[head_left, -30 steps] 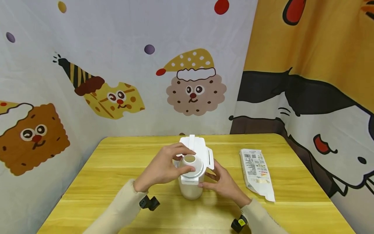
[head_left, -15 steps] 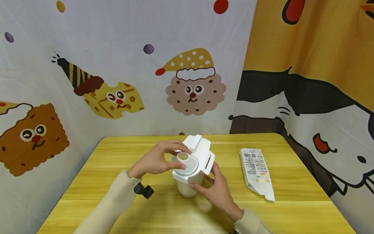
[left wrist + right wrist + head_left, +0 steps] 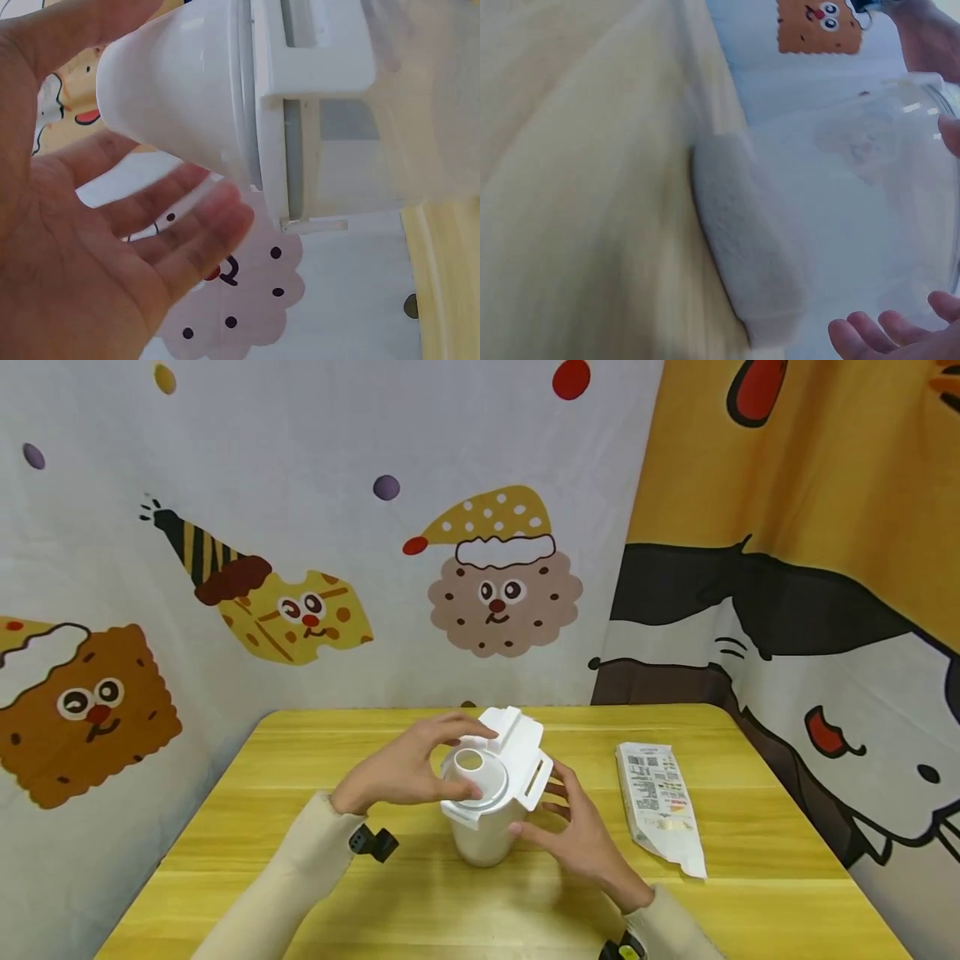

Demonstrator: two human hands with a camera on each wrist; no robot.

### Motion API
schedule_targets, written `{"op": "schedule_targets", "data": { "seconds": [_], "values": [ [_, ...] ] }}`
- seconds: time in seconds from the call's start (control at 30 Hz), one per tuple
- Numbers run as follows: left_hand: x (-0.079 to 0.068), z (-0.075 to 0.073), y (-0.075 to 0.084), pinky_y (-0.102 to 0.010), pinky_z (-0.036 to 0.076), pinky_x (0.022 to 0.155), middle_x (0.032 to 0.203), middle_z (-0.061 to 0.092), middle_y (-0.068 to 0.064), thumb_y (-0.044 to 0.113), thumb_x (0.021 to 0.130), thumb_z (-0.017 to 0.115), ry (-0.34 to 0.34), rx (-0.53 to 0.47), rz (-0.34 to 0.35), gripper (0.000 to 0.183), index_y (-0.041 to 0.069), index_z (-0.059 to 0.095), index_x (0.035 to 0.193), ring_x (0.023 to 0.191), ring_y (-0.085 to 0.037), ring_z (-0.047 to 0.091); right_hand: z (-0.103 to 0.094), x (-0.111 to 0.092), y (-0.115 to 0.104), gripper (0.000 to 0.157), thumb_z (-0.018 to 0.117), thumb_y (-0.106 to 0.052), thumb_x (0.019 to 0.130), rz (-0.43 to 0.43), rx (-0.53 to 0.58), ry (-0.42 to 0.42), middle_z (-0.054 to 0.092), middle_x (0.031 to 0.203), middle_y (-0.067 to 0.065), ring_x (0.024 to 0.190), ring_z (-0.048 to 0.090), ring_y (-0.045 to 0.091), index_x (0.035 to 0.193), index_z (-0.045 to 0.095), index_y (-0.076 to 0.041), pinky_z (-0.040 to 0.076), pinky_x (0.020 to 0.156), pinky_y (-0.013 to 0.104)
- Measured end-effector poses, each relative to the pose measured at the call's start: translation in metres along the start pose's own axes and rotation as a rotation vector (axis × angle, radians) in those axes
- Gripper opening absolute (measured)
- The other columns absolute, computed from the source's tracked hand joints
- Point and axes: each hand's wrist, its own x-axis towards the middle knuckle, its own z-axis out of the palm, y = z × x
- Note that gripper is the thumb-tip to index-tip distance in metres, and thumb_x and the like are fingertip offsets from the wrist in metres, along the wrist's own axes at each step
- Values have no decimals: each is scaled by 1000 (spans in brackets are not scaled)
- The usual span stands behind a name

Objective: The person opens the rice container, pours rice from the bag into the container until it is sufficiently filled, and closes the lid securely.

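A translucent plastic canister (image 3: 480, 843) stands upright mid-table, a pale layer showing at its bottom (image 3: 742, 247) in the right wrist view. Its white lid (image 3: 517, 747) has side clips (image 3: 319, 45), and a white cone-shaped cap (image 3: 480, 777) with a round opening sits on top. My left hand (image 3: 408, 764) is spread around that cap; the thumb touches its near side, while the fingers (image 3: 180, 262) stand loosely apart from it. My right hand (image 3: 581, 839) holds the canister's right side, thumb in front and curled fingers (image 3: 855, 334) toward the back.
A white printed packet (image 3: 660, 802) lies flat to the right on the wooden table (image 3: 315, 760), its torn-looking end toward me. Behind the table hangs a curtain (image 3: 300, 460) with cartoon biscuits. A black wrist camera (image 3: 373, 843) sits on the left wrist.
The lid and canister have turned clockwise and shifted slightly left. My left hand's fingers have spread from the cap. My right hand has drawn back a little to the right since half a second ago.
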Motion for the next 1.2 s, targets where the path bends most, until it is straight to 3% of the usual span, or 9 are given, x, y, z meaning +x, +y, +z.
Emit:
{"op": "schedule_targets", "data": {
  "seconds": [0.2, 0.33, 0.43, 0.6, 0.77, 0.9, 1.03, 1.2],
  "values": [
    [4, 1, 7, -55, 44, 113, 154, 51, -3, 36, 80, 89, -44, 68, -91, 73, 20, 58, 145, 140, -27, 51, -14, 14, 6, 95, 82, -21, 88, -110, 63, -84, 29, 167, 10, 144, 43, 36, 163, 22, -22, 45, 113, 56],
    [9, 1, 11, -48, 48, 111, 150, 55, -1, 33, 79, 90, -100, 90, -100, 73, 18, 60, 144, 135, -24, 55, -24, 24, 14, 91, 73, -11, 94, -183, 166, -187, 23, 169, 16, 148, 37, 25, 165, 17, -19, 44, 116, 40],
    [12, 1, 14, -45, 46, 113, 149, 57, -3, 33, 78, 90, -141, 146, -95, 71, 18, 62, 141, 137, -23, 53, -30, 31, 21, 84, 66, -12, 99, -163, 244, -248, 20, 170, 18, 151, 32, 23, 165, 16, -20, 42, 114, 29],
    [15, 2, 20, -47, 39, 119, 155, 50, -10, 35, 76, 90, -203, 216, -159, 69, 25, 65, 139, 144, -29, 46, -33, 41, 31, 80, 60, -17, 102, -112, 313, -334, 15, 172, 16, 155, 20, 34, 166, 12, -23, 38, 111, 24],
    [17, 2, 25, -49, 38, 120, 157, 47, -11, 35, 76, 90, -243, 235, -222, 62, 30, 68, 134, 146, -30, 43, -34, 48, 40, 82, 59, -15, 102, -132, 376, -410, 9, 172, 21, 152, 29, 10, 166, 9, -15, 39, 112, 19],
    [19, 2, 27, -48, 42, 115, 155, 47, -11, 34, 75, 91, -246, 237, -234, 56, 31, 71, 128, 142, -30, 45, -35, 52, 44, 81, 59, -15, 102, -133, 402, -436, 9, 172, 21, 144, 35, -4, 166, 10, -15, 40, 112, 19],
    [21, 2, 25, -44, 46, 109, 146, 53, -5, 33, 73, 92, -239, 236, -216, 54, 31, 73, 123, 133, -24, 50, -36, 53, 45, 81, 61, -16, 101, -119, 398, -438, 11, 171, 20, 147, 34, 2, 166, 12, -16, 40, 112, 20],
    [22, 4, 24, -41, 46, 108, 140, 57, 1, 34, 72, 93, -230, 235, -212, 53, 32, 74, 121, 129, -20, 51, -36, 54, 45, 82, 63, -16, 100, -98, 373, -417, 17, 170, 20, 154, 27, 26, 166, 13, -17, 41, 111, 21]
  ]
}}
